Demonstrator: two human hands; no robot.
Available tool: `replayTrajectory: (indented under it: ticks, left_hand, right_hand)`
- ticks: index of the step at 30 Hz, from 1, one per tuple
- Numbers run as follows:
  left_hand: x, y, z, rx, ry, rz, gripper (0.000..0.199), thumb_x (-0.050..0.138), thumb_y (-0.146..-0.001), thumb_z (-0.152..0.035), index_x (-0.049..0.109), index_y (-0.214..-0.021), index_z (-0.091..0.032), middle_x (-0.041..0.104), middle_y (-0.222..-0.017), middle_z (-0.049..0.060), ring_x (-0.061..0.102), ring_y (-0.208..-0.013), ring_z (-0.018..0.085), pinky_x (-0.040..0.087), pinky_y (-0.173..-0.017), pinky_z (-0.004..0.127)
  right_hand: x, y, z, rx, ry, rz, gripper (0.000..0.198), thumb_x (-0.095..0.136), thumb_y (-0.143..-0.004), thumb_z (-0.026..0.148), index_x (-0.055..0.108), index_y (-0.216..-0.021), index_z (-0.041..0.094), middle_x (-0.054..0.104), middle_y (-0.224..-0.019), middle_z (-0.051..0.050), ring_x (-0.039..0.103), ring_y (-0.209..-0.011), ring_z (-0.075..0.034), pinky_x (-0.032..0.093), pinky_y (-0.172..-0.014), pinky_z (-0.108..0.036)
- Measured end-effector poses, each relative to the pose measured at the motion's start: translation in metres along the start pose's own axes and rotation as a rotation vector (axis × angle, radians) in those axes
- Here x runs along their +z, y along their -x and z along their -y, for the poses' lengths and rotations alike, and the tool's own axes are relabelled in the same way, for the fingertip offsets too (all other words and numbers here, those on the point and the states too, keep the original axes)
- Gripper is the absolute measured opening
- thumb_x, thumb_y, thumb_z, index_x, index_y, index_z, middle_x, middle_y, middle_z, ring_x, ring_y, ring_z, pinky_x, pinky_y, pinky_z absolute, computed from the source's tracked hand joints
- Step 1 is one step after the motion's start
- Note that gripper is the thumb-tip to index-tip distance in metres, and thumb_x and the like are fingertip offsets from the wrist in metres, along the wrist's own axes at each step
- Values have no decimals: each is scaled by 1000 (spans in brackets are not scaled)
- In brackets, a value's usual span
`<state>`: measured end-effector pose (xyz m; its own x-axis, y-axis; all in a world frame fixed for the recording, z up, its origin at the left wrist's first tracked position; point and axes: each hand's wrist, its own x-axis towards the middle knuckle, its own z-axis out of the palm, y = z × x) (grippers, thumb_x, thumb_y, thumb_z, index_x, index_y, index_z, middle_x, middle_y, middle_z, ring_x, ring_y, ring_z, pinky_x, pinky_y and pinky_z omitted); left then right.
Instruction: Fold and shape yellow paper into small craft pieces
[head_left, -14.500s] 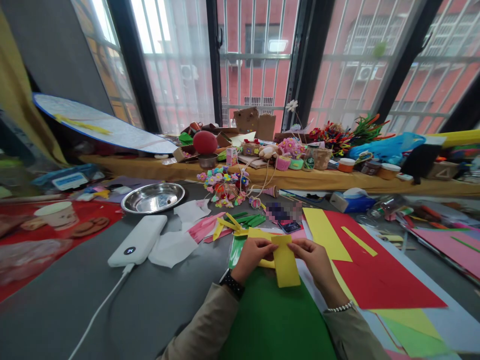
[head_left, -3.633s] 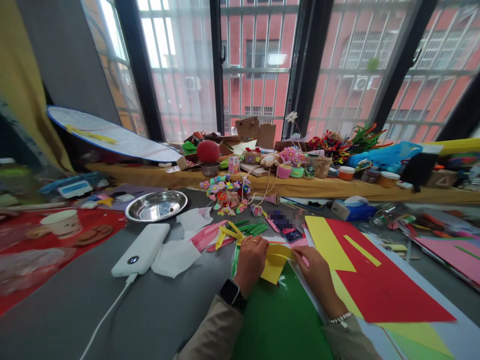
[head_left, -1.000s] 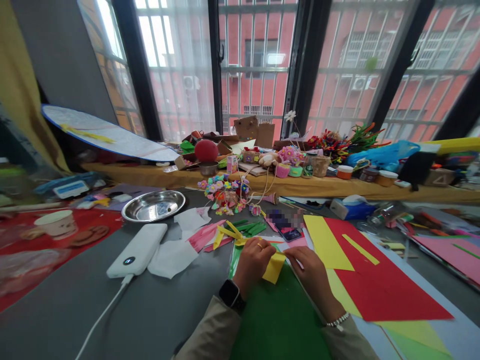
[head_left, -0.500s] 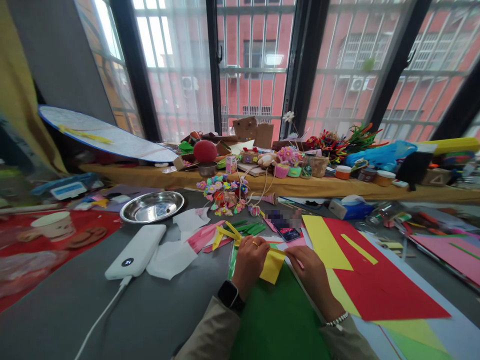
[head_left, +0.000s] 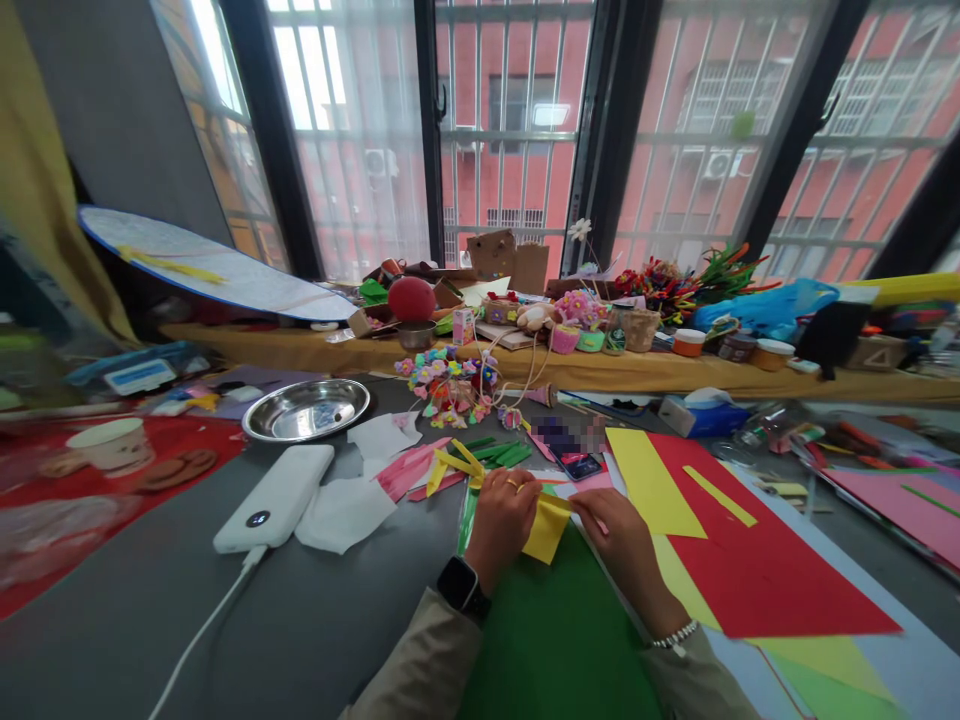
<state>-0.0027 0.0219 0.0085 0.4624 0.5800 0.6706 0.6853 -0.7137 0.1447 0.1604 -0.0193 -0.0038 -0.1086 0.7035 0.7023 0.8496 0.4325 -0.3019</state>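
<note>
A small piece of yellow paper (head_left: 547,532) is stretched between my two hands, its upper edge pinched on both sides and its lower part hanging free. My left hand (head_left: 501,525), with a ring and a dark watch, grips the left end with curled fingers. At the right corner my right hand (head_left: 616,540) closes thumb and fingers on the same paper. Beneath both hands lies a green sheet (head_left: 562,640). Just beyond my left hand are folded yellow strips (head_left: 454,465), rolled green pieces (head_left: 499,453) and crinkled pink paper (head_left: 412,475).
A white power bank (head_left: 277,505) with a cable lies left, near a steel plate (head_left: 307,408). To the right are a red sheet (head_left: 780,575), a yellow sheet (head_left: 652,485) and a yellow strip (head_left: 720,495). A phone (head_left: 574,455) and a flower bundle (head_left: 446,385) stand ahead.
Both hands keep their pinch on the yellow paper, with hardly any movement. The whole view has shifted very slightly.
</note>
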Motion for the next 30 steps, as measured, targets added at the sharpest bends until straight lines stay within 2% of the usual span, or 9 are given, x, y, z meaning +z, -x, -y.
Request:
replayTrajectory:
  ticks: [6,14,30]
  left_hand:
    - [2,0,2,-8,-55,-48,13,46,-74,-12,55,-78,-20,57,-85,1,48,-78,16,32,-82,36]
    - [-3,-1,-2,-71,-49,-93,10,45,-75,-15,54,-72,-20,59,-80,0,51,-77,15,27,-87,40]
    - [-1,0,0,-61,-46,-89,10,48,-73,-13,54,-76,-20,58,-80,1,51,-78,15,29,-87,40]
  right_hand:
    - [4,1,-2,-34,41,8,15,42,-78,22,57,-78,18,60,-73,-3,52,-71,-17,38,-63,-27]
    - [3,3,-2,30,107,-42,16,40,-78,22,55,-81,18,60,-76,-4,52,-72,-17,36,-63,-28]
    - [4,2,-3,20,89,-26,16,41,-78,23,55,-80,18,60,-74,-4,52,-71,-17,38,-62,-28]
